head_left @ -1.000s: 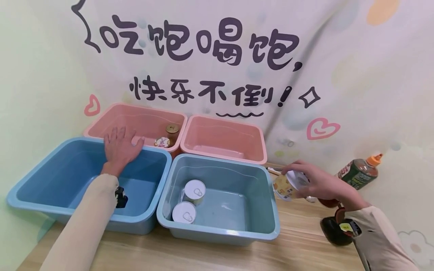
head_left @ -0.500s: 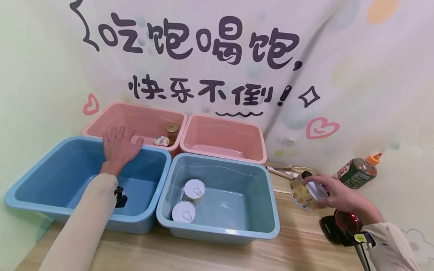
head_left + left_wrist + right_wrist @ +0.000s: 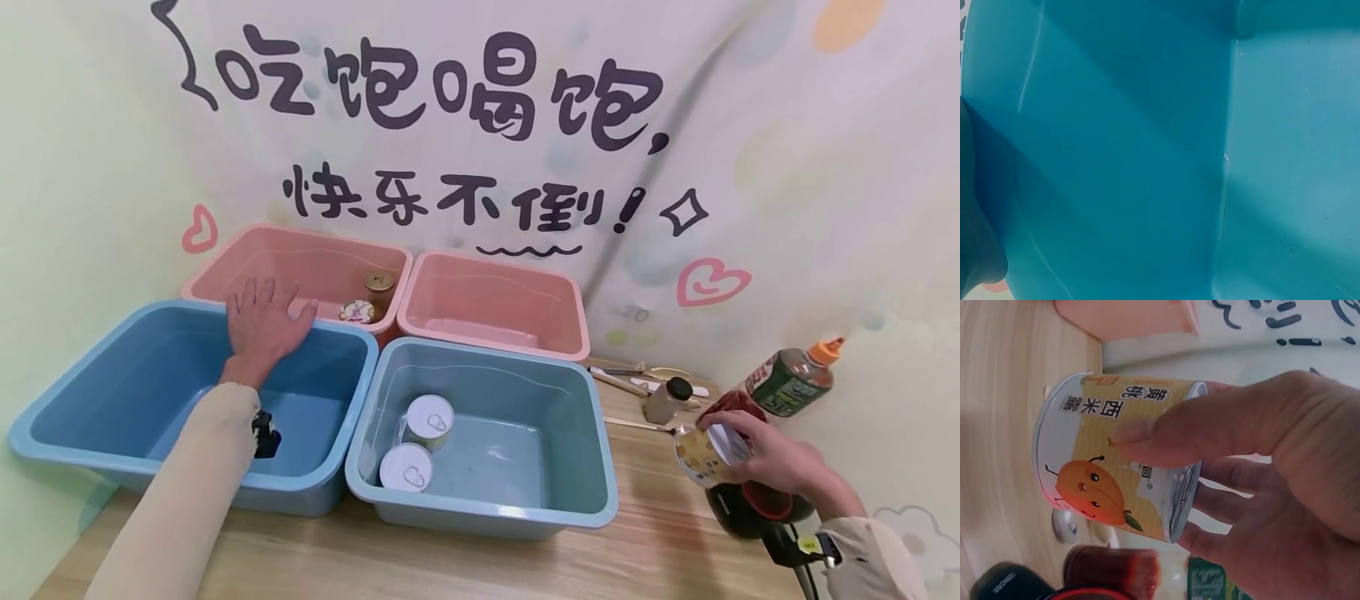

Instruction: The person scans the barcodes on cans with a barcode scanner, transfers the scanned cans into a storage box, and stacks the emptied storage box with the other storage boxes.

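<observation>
My right hand (image 3: 783,462) grips a food can (image 3: 703,458) with a yellow label, held tilted above the table's right side. In the right wrist view the can shows a cartoon peach (image 3: 1090,490), and the thumb lies across the label. Directly below the hand is a black device (image 3: 726,507) with a red-rimmed round face. My left hand (image 3: 268,327) rests with spread fingers at the far rim of the deep blue tub (image 3: 172,367), reaching over the left pink tub (image 3: 315,258). The left wrist view shows mostly the blue tub's inner wall (image 3: 1116,162).
A paler blue tub (image 3: 502,475) holds two pull-tab cans, one behind (image 3: 431,415) the other. Two more cans sit in the left pink tub; the right pink tub (image 3: 491,300) stands beside it. Cutlery (image 3: 621,383), a black-lidded jar (image 3: 666,403) and an orange-capped bottle (image 3: 789,383) lie rightward.
My right hand has carried the can right and toward me, from beside the pale blue tub to above the black device, uncovering the jar and cutlery. My left hand stays put.
</observation>
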`<state>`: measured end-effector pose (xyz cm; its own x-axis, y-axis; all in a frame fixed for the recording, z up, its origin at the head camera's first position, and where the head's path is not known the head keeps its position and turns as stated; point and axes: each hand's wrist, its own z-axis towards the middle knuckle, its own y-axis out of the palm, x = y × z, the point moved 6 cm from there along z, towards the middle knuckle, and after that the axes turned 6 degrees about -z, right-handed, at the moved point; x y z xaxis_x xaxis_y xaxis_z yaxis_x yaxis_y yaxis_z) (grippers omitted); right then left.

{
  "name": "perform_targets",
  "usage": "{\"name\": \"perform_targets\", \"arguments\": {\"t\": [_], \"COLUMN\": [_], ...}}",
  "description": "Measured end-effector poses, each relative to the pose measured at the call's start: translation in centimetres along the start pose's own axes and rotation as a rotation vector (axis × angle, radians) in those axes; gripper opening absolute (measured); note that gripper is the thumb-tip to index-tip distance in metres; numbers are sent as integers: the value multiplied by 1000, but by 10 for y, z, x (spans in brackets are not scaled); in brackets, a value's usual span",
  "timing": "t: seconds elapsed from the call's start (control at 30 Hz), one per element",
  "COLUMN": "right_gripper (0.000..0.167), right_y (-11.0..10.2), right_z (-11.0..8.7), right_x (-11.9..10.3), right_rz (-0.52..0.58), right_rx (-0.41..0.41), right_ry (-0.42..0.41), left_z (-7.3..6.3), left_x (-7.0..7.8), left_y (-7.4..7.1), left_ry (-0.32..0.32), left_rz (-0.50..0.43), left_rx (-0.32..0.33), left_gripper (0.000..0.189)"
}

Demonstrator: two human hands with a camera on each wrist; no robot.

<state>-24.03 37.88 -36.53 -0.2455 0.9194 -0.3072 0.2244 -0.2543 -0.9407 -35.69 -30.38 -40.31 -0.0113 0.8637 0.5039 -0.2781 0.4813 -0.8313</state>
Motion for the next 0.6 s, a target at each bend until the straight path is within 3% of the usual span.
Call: {"name": "perform_targets", "arguments": {"t": [0.17, 0.43, 0.6], "right_gripper": [66, 64, 64], "right_y": [8, 15, 17], "right_z": [-5, -13, -14], "right_x": [12, 20, 24], "right_rz": [75, 81, 92], "right_rx": [1, 39, 38], "right_ry": [-4, -56, -41], "left_z": [1, 1, -1], "left_x": [-1, 0, 0], "left_y": [1, 0, 0], "left_ry": [4, 16, 24], "left_rz": [-3, -19, -24], "left_rx": [12, 13, 15], "left_gripper": [69, 69, 68]}}
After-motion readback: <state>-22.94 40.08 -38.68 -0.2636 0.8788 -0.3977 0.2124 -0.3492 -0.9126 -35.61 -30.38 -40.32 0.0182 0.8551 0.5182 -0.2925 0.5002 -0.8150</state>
